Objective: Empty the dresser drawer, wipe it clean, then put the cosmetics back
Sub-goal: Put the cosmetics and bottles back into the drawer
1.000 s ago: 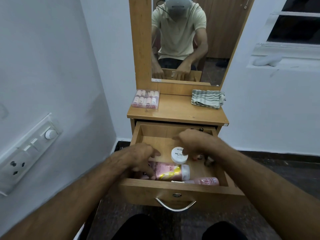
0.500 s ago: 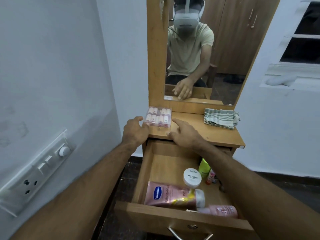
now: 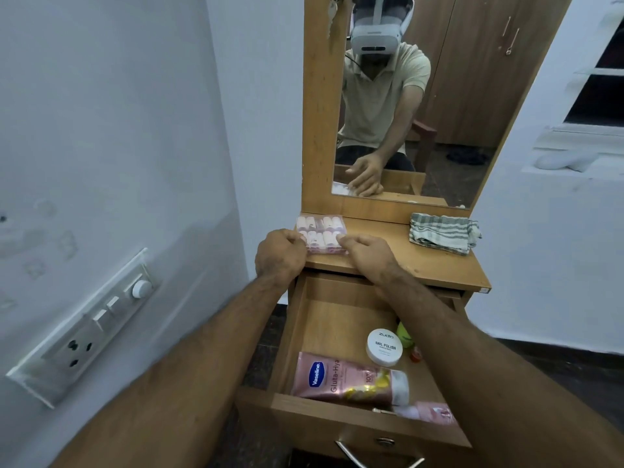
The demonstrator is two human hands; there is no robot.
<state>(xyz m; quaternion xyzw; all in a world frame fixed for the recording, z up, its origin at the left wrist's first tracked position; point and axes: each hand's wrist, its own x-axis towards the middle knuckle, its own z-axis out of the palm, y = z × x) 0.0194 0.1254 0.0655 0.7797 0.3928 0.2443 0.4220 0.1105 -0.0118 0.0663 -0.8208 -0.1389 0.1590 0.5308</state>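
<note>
A: White walls (image 3: 118,130) enclose the corner; a switch panel (image 3: 84,327) is on the left wall. Mirror (image 3: 415,106) stands upright at the back of the wooden counter (image 3: 422,265).

B: Drawer (image 3: 337,319) below is pulled out. Contents toward the front: pink lotion tube (image 3: 344,378) lying flat, white nail polish jar (image 3: 385,346) just behind it, a second pink tube (image 3: 432,412) against the front wall. Small green and red items by the right wall, partly hidden by the forearm.

A: Striped cloth (image 3: 444,233), folded, back right on the counter.

B: Clear nail box (image 3: 320,234), back left on the counter. Left hand (image 3: 280,256) has fingers curled at its left edge; right hand (image 3: 366,253) has fingers curled at its right edge. Both touch the box. Box looks flat on the counter; cannot tell if lifted.
</note>
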